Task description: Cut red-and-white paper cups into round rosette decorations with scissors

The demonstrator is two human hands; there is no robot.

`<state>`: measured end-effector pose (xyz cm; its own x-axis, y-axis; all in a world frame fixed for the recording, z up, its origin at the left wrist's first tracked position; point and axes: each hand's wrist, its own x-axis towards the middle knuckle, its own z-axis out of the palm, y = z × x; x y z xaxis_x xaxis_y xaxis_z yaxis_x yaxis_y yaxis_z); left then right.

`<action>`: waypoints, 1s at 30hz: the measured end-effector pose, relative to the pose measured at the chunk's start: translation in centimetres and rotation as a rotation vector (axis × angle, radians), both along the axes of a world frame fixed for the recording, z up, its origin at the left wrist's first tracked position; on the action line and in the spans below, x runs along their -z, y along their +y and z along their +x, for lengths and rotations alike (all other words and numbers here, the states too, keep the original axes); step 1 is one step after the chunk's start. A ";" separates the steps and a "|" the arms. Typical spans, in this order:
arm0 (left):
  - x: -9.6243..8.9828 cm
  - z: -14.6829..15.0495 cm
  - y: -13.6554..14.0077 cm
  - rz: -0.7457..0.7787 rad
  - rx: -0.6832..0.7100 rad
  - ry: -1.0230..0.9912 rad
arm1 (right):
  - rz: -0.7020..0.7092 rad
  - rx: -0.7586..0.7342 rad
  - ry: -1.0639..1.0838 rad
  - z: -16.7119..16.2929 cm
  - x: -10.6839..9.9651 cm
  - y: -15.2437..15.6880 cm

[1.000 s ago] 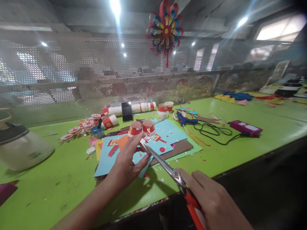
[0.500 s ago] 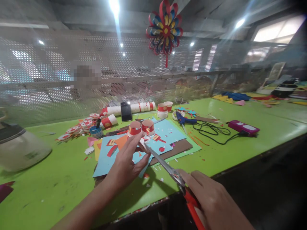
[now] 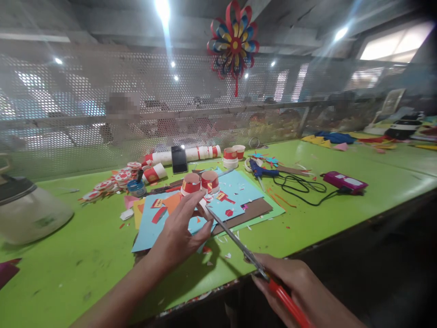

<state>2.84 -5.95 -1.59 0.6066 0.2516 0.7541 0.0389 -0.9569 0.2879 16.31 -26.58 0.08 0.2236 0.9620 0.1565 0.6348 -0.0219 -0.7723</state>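
Observation:
My left hand (image 3: 180,232) is over the light blue paper (image 3: 150,232), fingers and thumb closed around a small white paper piece (image 3: 203,210). My right hand (image 3: 300,284) grips red-handled scissors (image 3: 235,239) at the near edge of the table. The scissors' tips point away from me and meet the white piece beside my left fingers. Just beyond my left fingertips stand a red-and-white cut paper cup (image 3: 191,183) and a second cut cup (image 3: 209,181). Small red cutouts (image 3: 159,215) and white scraps lie on the blue paper.
On the green table (image 3: 85,269) are a glue gun (image 3: 262,169) with a black cord, a purple box (image 3: 345,182), a phone (image 3: 179,159), stacked cups (image 3: 187,154), a blue jar (image 3: 136,187) and a white container (image 3: 32,214). A paper flower (image 3: 235,45) hangs above.
My right hand has rotated, and the scissors now appear edge-on, with their handle turned. The left hand has barely moved and keeps the white piece.

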 end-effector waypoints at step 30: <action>-0.1 -0.2 0.1 0.069 -0.018 -0.049 | -0.042 0.094 -0.250 0.0 1.1 -0.7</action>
<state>2.67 -5.89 -1.44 0.5647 0.2084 0.7985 0.0437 -0.9738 0.2232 16.27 -27.23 -1.01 0.2721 0.9455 0.1789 0.7992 -0.1185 -0.5893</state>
